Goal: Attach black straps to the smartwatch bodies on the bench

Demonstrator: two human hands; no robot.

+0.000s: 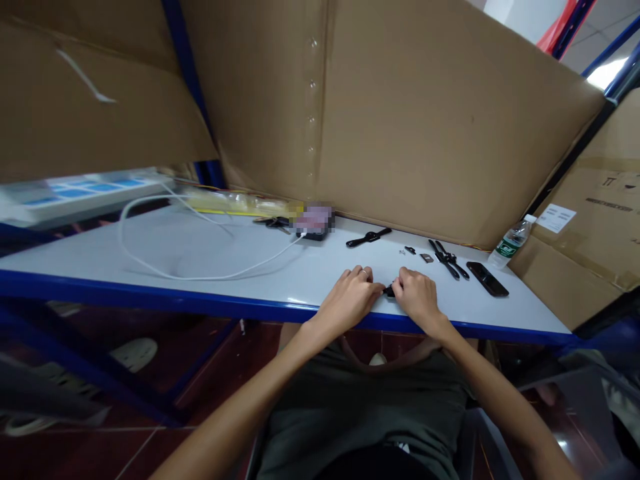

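Close to the table's front edge, both my hands come together at a small black part (389,291), mostly hidden by my fingers. My left hand (354,291), with a ring on one finger, pinches its left side. Curled fingers of my right hand (416,293) grip the other side. Beyond them lies a black spokeshave (369,237) with two handles. To its right are some tiny metal pieces (402,252), a small black piece (410,250) and a flat metal plate (427,258). More black spokeshaves (445,259) lie crossed or side by side farther right.
A phone (487,279) and a water bottle (513,241) stand on the right of the white table (270,267). Left of centre, a white cable (200,277) loops to a pixelated device (314,223). Tall cardboard (425,120) walls the back; a blue rail edges the front.
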